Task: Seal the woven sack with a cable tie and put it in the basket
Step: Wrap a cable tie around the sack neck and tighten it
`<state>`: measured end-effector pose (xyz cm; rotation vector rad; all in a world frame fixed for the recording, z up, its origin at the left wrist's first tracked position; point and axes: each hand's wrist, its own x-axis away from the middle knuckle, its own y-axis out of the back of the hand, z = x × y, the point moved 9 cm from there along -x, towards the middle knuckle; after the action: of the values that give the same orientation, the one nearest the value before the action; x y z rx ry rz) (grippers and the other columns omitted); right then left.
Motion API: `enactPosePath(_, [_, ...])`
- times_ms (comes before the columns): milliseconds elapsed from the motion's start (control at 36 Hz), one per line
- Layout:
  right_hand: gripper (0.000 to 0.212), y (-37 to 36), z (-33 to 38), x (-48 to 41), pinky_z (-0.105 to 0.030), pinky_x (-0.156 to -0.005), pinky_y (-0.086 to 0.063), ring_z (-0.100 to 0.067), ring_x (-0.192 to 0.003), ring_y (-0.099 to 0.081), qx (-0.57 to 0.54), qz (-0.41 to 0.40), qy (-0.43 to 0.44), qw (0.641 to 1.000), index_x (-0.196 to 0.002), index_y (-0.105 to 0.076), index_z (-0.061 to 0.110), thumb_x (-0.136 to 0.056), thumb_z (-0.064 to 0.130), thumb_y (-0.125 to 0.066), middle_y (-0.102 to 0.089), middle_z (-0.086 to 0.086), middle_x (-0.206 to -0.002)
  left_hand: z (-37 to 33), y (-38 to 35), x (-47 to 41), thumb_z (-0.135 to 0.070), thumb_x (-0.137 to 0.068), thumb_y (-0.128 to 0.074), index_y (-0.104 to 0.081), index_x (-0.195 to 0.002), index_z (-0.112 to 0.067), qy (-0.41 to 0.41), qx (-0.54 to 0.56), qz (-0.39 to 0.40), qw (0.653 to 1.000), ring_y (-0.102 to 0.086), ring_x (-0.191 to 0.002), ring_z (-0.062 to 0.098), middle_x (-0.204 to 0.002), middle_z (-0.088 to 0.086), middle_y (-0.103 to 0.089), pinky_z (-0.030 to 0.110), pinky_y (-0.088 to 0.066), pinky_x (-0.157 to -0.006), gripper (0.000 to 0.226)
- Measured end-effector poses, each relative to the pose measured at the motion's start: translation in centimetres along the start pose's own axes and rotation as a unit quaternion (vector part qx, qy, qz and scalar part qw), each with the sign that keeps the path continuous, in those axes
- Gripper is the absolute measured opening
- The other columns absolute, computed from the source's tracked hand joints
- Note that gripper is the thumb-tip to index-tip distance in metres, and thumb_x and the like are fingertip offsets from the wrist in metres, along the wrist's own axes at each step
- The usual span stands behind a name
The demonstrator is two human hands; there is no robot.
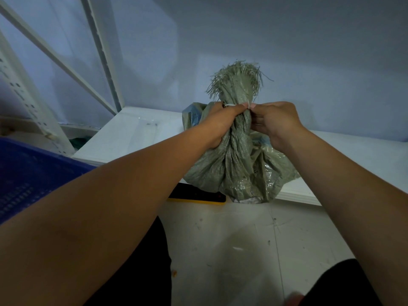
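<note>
Together both hands (247,122) clutch the sack's (238,171) gathered neck.

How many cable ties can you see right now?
1. The white cable tie wraps the gathered neck of the woven sack, between the left hand and the right hand pinching its end. Others may be hidden behind the sack.

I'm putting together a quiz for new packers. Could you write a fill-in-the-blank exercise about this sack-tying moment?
1. The left hand grips the gathered neck of the sack, whose colour is ____.
2. The right hand pinches the end of the ____ cable tie.
3. The basket, at the person's left, is ____.
4. The sack's frayed top edge points ____.

Missing words: green; white; blue; up.
</note>
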<state>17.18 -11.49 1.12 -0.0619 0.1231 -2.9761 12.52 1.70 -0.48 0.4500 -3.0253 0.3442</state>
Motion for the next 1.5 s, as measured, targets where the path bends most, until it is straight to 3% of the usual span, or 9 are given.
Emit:
enactPosePath(56, [0.012,0.0,-0.1,0.0,-0.03,-0.06,-0.06,-0.026,-0.067,-0.074,0.005,-0.001,0.0,1.0,-0.087,-0.065,-0.003,-0.088,0.006,-0.073,-0.073,-0.022,-0.086,-0.1,0.0,0.2,-0.025,-0.092,-0.072,-0.049,-0.121,-0.011,-0.001,-0.005,-0.006,1.0,-0.07,-0.086,0.02,-0.102,0.008,-0.068,0.025,-0.058,-0.055,0.04])
enactPosePath(194, [0.012,0.1,0.0,-0.1,-0.03,-0.061,-0.06,-0.027,-0.069,-0.074,0.01,-0.008,0.002,1.0,-0.089,-0.066,-0.004,-0.087,0.005,-0.074,-0.073,-0.022,-0.087,-0.4,-0.1,0.6,-0.021,-0.094,-0.07,-0.055,-0.095,-0.016,-0.003,-0.008,0.001,1.0,-0.069,-0.078,0.016,-0.09,0.005,-0.067,0.023,-0.058,-0.057,0.016])
enactPosePath(278, [0.01,0.2,0.0,-0.1,-0.032,-0.063,-0.061,-0.028,-0.069,-0.074,0.016,-0.014,0.005,1.0,-0.088,-0.066,-0.003,-0.087,0.004,-0.074,-0.073,-0.022,-0.085,-0.6,-0.2,0.9,-0.018,-0.095,-0.068,-0.053,-0.086,-0.02,-0.006,-0.006,0.005,1.0,-0.067,-0.074,0.014,-0.086,0.003,-0.066,0.023,-0.057,-0.058,0.018])
enactPosePath(444, [0.01,0.3,0.2,0.0,-0.031,-0.063,-0.061,-0.026,-0.067,-0.073,0.019,-0.017,0.008,1.0,-0.095,-0.068,-0.004,-0.088,0.002,-0.072,-0.072,-0.02,-0.083,-0.7,-0.1,0.9,-0.017,-0.094,-0.069,-0.055,-0.085,-0.02,-0.011,-0.012,-0.002,1.0,-0.068,-0.074,0.015,-0.085,0.004,-0.068,0.024,-0.058,-0.06,0.017])
enactPosePath(861, [0.014,0.4,0.3,0.0,-0.03,-0.06,-0.059,-0.023,-0.06,-0.07,0.04,-0.031,0.017,0.999,-0.078,-0.067,0.005,-0.087,-0.005,-0.067,-0.07,-0.016,-0.076,-0.2,0.3,0.0,-0.014,-0.091,-0.073,-0.056,-0.086,-0.018,-0.008,-0.019,-0.002,1.0,-0.069,-0.07,0.014,-0.085,0.005,-0.069,0.021,-0.055,-0.05,0.018])
enactPosePath(1083, [0.018,-0.3,0.2,-0.1,-0.044,-0.075,-0.063,-0.028,-0.077,-0.07,0.091,-0.014,0.026,0.995,-0.078,-0.068,0.013,-0.082,-0.004,-0.063,-0.072,-0.016,-0.086,0.4,0.4,-1.1,-0.013,-0.089,-0.071,-0.057,-0.095,-0.015,-0.002,-0.028,-0.013,1.0,-0.07,-0.078,0.022,-0.09,0.01,-0.068,0.03,-0.059,-0.061,0.016])
enactPosePath(1194, [0.014,-0.9,0.3,0.1,-0.051,-0.085,-0.06,-0.031,-0.087,-0.071,0.125,0.007,0.045,0.991,-0.077,-0.066,0.016,-0.08,0.005,-0.073,-0.071,-0.012,-0.087,0.7,0.3,-0.9,-0.026,-0.07,-0.072,-0.061,-0.12,0.001,0.028,-0.002,-0.011,1.0,-0.073,-0.084,0.035,-0.1,0.023,-0.071,0.043,-0.06,-0.068,0.057])
enactPosePath(1306, [0.007,-0.6,0.4,0.0,-0.054,-0.084,-0.06,-0.033,-0.089,-0.073,0.143,-0.008,0.065,0.988,-0.075,-0.072,0.017,-0.077,0.015,-0.078,-0.074,-0.012,-0.088,0.8,0.4,-1.3,-0.033,-0.064,-0.071,-0.067,-0.112,0.0,0.031,0.008,-0.008,0.999,-0.069,-0.079,0.034,-0.091,0.023,-0.069,0.043,-0.056,-0.072,0.059])
enactPosePath(1500, [0.024,-0.5,0.7,-0.3,-0.047,-0.082,-0.062,-0.028,-0.083,-0.074,0.199,-0.015,0.093,0.976,-0.065,-0.074,0.022,-0.08,0.003,-0.073,-0.076,-0.009,-0.081,1.7,1.0,-3.0,-0.046,-0.043,-0.086,-0.061,-0.126,-0.006,0.041,-0.006,-0.02,0.999,-0.075,-0.087,0.035,-0.105,0.02,-0.074,0.053,-0.061,-0.075,0.096])
